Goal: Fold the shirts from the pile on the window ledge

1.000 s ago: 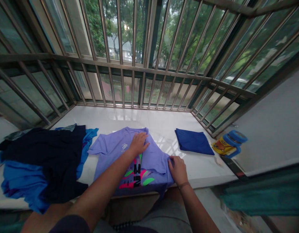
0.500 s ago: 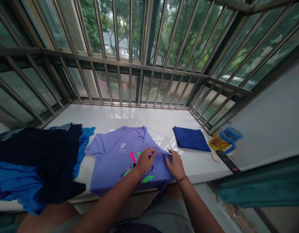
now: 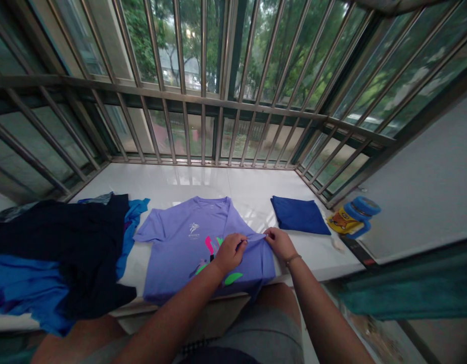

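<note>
Cloth along one side of the purple T-shirt (image 3: 173, 258) is now pinched up between both hands, where a second ago it was only pressed and smoothed. The left hand (image 3: 230, 254) has been brought down from near the collar, and the right hand (image 3: 282, 244) has been shifted to the outer edge. By this, it seems, that side is being straightened along a short taut line rather than merely patted flat. The left grip is nearly closed, with a bit of fabric apparently caught between thumb and fingers; the right grip is drawn into a narrow pinch on the same edge. The shirt is spread on the white window ledge (image 3: 203, 180), between a heap of dark clothes (image 3: 66, 227) and a folded blue cloth (image 3: 299, 215).

Much of the bright print is covered by the left hand and forearm. The sleeve on the pinched side cannot be clearly made out, the shirt's bottom hem is hard to trace at the ledge's front, and the heap is cut off at the frame's edge.
</note>
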Available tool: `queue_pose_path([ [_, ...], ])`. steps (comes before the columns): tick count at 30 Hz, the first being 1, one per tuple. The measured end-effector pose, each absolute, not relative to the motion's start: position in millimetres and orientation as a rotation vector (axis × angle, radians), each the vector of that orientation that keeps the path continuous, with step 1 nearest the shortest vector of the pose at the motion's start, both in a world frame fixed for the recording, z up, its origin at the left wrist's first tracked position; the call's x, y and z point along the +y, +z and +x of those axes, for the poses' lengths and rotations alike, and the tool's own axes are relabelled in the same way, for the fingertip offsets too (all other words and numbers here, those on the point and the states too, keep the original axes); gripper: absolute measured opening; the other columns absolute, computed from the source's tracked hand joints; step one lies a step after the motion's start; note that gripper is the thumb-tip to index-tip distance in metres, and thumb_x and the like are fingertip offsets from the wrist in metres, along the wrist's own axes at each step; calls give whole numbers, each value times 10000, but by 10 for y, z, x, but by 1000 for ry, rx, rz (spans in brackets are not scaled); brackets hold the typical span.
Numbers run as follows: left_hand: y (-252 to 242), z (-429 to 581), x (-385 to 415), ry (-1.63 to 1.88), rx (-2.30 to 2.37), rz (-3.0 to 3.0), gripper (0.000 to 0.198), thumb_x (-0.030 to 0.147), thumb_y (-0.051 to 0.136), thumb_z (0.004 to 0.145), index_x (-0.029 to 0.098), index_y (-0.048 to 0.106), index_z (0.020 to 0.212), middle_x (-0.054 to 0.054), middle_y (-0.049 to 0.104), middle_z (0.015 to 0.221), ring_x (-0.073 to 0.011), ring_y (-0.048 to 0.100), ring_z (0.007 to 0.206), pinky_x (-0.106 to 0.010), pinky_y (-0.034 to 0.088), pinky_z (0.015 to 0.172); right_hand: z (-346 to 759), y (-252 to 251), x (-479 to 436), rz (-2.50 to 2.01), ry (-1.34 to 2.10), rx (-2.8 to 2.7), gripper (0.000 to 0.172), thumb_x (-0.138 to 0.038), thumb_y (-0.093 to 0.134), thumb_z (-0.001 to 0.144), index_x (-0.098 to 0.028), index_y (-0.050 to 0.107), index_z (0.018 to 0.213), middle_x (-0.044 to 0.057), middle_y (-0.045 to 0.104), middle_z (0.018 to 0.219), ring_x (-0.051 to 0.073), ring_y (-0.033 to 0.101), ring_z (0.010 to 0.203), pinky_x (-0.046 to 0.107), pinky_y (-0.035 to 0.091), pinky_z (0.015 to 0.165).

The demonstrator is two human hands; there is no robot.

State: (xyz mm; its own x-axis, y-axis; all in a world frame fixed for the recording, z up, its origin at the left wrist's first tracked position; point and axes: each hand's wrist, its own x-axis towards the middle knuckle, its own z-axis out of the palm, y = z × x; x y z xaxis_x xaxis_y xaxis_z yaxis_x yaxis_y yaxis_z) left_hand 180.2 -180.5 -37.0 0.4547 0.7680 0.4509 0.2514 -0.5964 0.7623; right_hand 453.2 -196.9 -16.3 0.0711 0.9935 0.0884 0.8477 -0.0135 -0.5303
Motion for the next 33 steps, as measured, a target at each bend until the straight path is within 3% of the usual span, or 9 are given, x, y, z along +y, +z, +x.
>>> queue_pose_path([
  [6,-321,1804,-1825,1022,754,2190,237,317,502,1092,223,720,1100,-100,782,1071,-255,713,1054,-424,534,996,4608,-101,-2055,-1857,470,-1889,55,-236,644,890,-216,692,907,14,719,880,175,661,755,291,503,757],
  [9,-289,1808,-1833,996,716,2225,236,311,501,1093,224,721,1097,-99,788,1080,-261,712,1060,-433,526,1005,4566,-82,-2106,-1807,499,-1947,199,-194,688,852,-220,704,1049,27,736,998,176,684,806,302,536,808],
  [13,-275,1792,-1862,1000,709,2223,258,309,479,1095,224,722,1109,-105,791,1091,-266,711,1057,-440,529,1003,4475,-61,-2151,-1674,443,-2093,369,-131,721,825,-224,725,1182,82,742,1182,234,702,1066,381,538,1005],
  [18,-267,1825,-1863,984,726,2116,225,355,547,1066,232,709,1164,-90,795,1143,-252,723,1096,-420,547,1024,4381,-59,-2175,-1678,315,-2136,263,-83,647,872,-231,749,1064,75,740,1122,247,673,1108,392,522,1022],
  [22,-192,2015,-1586,842,936,2182,371,356,370,1137,225,702,1239,-84,795,1202,-221,734,1130,-380,566,1045,4346,-88,-2195,-1725,252,-2127,271,-82,619,880,-230,739,1073,68,744,1089,250,657,1082,390,512,1018],
  [25,-169,2144,-1226,631,1100,2366,425,349,368,1129,188,674,1376,-142,735,1415,-265,675,1326,-444,493,1185,4324,-116,-2209,-1753,225,-2126,269,-76,599,891,-226,729,1074,75,743,1083,255,652,1077,392,511,1017],
  [28,-223,2152,-892,533,1225,2411,518,395,454,1092,162,587,1536,-193,535,1667,-345,456,1577,-586,302,1324,4304,-143,-2221,-1756,207,-2123,260,-73,583,914,-226,719,1075,77,734,1079,253,653,1071,383,519,1004],
  [30,-273,2107,-729,448,1350,2434,598,458,453,1089,171,526,1609,-180,429,1745,-347,336,1649,-614,206,1357,4296,-165,-2231,-1747,203,-2121,248,-86,579,937,-233,715,1082,74,726,1078,246,658,1070,369,525,992],
  [33,-321,2034,-570,401,1538,2412,689,539,403,1094,169,451,1674,-166,356,1784,-342,270,1676,-617,169,1365,4292,-209,-2249,-1731,202,-2120,226,-109,573,963,-240,710,1087,69,718,1070,240,664,1058,361,535,975],
])
